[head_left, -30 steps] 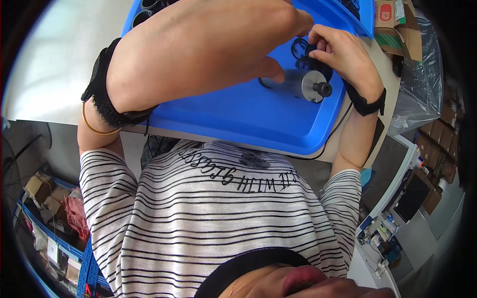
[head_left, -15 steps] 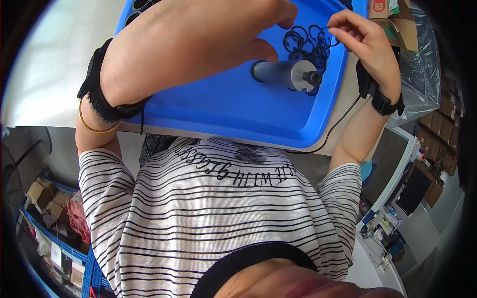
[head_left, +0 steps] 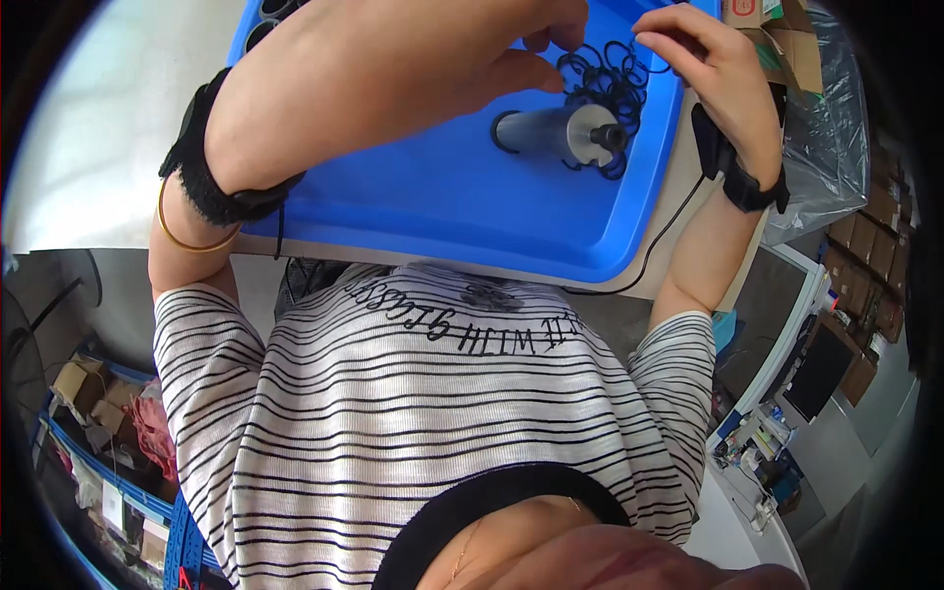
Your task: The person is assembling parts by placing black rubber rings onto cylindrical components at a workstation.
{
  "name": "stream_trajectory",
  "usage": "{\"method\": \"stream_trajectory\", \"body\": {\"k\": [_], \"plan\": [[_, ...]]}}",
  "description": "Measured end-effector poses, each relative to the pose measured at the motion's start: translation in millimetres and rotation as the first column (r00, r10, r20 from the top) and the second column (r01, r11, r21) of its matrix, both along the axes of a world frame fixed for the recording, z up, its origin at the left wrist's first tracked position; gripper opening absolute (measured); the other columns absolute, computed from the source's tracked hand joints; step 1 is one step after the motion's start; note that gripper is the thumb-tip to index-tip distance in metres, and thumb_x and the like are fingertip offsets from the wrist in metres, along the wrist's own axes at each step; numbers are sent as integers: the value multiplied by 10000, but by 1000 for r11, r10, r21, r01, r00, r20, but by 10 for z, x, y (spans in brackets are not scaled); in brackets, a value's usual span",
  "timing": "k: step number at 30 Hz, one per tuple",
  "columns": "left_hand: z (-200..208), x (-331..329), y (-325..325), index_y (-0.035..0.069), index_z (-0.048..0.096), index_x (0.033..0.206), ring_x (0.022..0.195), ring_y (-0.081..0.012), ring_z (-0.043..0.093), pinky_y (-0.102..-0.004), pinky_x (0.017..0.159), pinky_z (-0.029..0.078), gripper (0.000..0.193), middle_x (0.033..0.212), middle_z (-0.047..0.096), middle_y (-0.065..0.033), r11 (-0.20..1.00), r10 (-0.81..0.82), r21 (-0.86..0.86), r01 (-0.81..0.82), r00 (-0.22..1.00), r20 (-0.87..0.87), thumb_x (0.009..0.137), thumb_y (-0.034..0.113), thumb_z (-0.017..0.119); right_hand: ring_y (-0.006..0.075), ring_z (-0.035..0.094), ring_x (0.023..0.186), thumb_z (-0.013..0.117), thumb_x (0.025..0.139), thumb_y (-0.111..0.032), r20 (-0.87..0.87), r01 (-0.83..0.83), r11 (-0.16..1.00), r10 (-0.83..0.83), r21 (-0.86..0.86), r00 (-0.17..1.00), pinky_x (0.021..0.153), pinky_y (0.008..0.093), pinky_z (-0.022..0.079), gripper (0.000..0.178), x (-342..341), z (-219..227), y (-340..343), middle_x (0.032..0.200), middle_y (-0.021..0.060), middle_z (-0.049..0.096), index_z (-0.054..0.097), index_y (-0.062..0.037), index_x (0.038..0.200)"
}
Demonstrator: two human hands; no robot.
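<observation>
A grey metal cylinder [head_left: 543,131] lies on its side in a blue tray [head_left: 462,231]. It has a black band at its left end and a black knob on its right end face. My left hand [head_left: 506,49] hovers just above the cylinder, thumb and fingers apart; I see nothing in its grasp. Thumb and fingertips of my right hand [head_left: 713,54] pinch together at the tray's right rim, and a thin black ring [head_left: 657,69] hangs by them. A pile of black rubber rings [head_left: 615,84] lies between the hands, partly behind the cylinder.
Dark round parts [head_left: 265,29] sit in the tray's far left corner, partly hidden by my left arm. Cardboard boxes [head_left: 792,49] and clear plastic sheeting [head_left: 826,147] are at the right. A black cable [head_left: 657,251] runs from my right wrist past the tray's corner.
My left thumb has lifted away from the cylinder's left end, toward the ring pile. The cylinder, blurred before, now looks sharper. My right hand keeps its pinch near the rim.
</observation>
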State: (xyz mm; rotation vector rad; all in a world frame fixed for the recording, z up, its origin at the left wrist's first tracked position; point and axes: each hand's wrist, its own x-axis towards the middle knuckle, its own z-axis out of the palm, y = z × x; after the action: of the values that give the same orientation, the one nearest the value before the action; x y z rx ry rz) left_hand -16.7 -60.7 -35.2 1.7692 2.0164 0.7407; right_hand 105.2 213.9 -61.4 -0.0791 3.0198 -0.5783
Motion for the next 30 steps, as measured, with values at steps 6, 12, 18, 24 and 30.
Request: {"method": "stream_trajectory", "body": {"k": [6,12,18,24,30], "plan": [[90,-23,-20,-40,708,1030,723,-286,702,-355,649,552,157,857,721,-167,970,52,218,-107,968,244,917,68,723,128,646,767,599,1030,-91,-71,-7,638,-74,-770,995,643,237,535,256,118,197,-195,927,91,666,665,56,1230],[7,-73,3,-32,714,1057,678,-187,677,-299,619,528,164,846,735,-135,984,1,156,-80,891,454,944,85,722,143,661,793,640,997,-64,-100,-5,549,-143,-836,985,605,261,569,317,186,148,-380,988,109,672,608,59,1288],[-66,-121,12,-24,714,1033,645,-160,610,-286,623,503,157,806,707,-110,986,-86,164,9,879,469,953,110,729,150,671,795,641,992,-45,-127,-28,561,-138,-827,982,604,270,580,319,199,145,-460,1006,112,671,592,62,1288],[-43,-110,12,-21,709,1027,658,-133,605,-284,626,502,165,807,703,-85,993,-74,114,14,837,542,961,129,731,154,678,792,632,996,-38,-147,-31,565,-160,-825,976,605,274,586,309,188,151,-491,1002,121,670,588,68,1283],[38,-127,18,-21,710,1042,709,-113,625,-278,656,516,168,828,712,-77,999,-9,-22,29,779,627,978,134,713,159,677,800,626,1002,-44,-172,-33,575,-190,-817,967,609,282,587,304,202,144,-519,986,123,671,589,74,1279]]}}
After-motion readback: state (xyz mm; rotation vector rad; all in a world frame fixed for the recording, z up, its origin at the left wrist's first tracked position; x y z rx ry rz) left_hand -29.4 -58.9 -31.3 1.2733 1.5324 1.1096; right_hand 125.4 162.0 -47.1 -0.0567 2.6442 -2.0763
